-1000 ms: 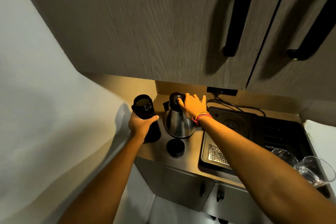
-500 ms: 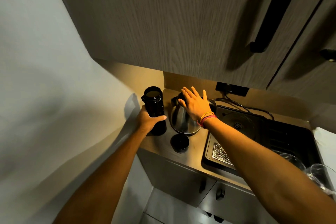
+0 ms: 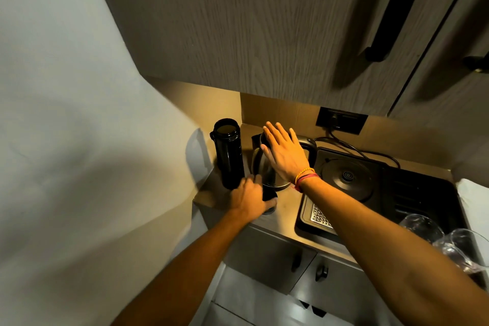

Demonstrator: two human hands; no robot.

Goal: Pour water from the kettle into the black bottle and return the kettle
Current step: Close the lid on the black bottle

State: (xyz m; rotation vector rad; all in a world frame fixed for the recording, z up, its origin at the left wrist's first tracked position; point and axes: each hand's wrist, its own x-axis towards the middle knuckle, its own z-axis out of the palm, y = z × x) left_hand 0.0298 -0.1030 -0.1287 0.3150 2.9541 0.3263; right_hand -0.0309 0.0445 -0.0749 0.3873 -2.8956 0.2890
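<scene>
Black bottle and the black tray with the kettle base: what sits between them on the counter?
Head view: the steel kettle stands between the black bottle and the black tray, under the open right hand.

Wood-grain wall cabinets [image 3: 264, 34] hang over a warmly lit counter [image 3: 287, 202] beside a pale wall [image 3: 66, 87].

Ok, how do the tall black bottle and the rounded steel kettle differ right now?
The tall black bottle is a narrow, straight-sided, dark cylinder; the rounded steel kettle is squat, wide-bellied and shiny. The bottle's mouth is open and uncovered, while the kettle's top lies under the spread right hand. No hand touches the bottle; the left hand is at the cap in front. Both stand upright on the counter, side by side.
</scene>
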